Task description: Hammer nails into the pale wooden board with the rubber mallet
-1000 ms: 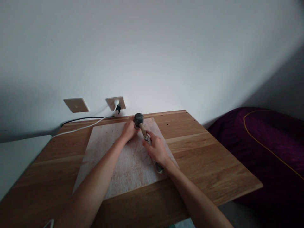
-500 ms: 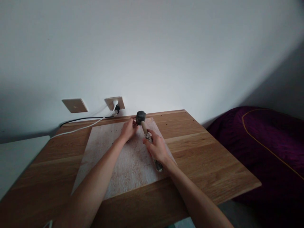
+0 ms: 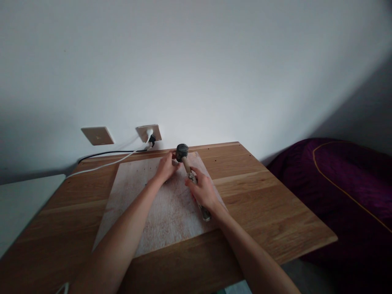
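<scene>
Head view, forward and down over tabletop [image 3: 269, 208]

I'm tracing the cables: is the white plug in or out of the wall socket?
In: the white plug sits against the wall socket, no prongs showing. Whether it's fully home, I cannot tell.

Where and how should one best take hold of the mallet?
Probably by its handle, from the near right side, as the right grip does: the handle is long and slim, slanting toward the near right, while the head is thick and close to the left grip.
</scene>
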Tool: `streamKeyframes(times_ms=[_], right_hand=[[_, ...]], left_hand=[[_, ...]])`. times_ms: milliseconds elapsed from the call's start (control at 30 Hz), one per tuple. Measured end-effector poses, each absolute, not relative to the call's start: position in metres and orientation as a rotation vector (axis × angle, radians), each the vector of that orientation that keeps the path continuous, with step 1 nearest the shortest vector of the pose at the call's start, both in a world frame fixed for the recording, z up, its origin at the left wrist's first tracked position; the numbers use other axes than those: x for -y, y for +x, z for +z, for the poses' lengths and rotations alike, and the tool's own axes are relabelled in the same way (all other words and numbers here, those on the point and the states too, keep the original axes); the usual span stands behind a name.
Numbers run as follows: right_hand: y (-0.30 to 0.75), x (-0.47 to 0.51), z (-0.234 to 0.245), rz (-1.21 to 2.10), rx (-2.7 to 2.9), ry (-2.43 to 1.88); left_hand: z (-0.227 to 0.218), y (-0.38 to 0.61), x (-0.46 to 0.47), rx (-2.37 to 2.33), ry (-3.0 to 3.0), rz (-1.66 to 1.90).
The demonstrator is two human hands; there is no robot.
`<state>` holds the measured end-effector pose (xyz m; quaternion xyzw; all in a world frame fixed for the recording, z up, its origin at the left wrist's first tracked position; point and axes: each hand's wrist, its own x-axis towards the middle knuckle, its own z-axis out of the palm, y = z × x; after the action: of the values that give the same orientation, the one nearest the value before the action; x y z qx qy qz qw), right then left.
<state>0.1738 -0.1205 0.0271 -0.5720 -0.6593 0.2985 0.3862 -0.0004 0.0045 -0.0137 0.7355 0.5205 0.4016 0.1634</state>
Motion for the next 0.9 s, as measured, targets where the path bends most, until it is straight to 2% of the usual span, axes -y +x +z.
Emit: streamKeyframes(times_ms=[133,567,900], right_hand=[[0.1737,0.1204,0.0286,0.791,1.651,-1.495],[0.1719,0.1230,0.0290,0.807,1.585,-1.364],[0.1740,0.1175,0.0263,0.821,1.594,-1.439]], left_hand=[[-0.0132,0.0001,-0.0049,-1.493,2.032,1.070],[-0.0168,-0.0002,-0.0065,-1.493,2.113,1.133],[-0.0154,-0.0024,-0.0066,-1.499,2.149,1.132]])
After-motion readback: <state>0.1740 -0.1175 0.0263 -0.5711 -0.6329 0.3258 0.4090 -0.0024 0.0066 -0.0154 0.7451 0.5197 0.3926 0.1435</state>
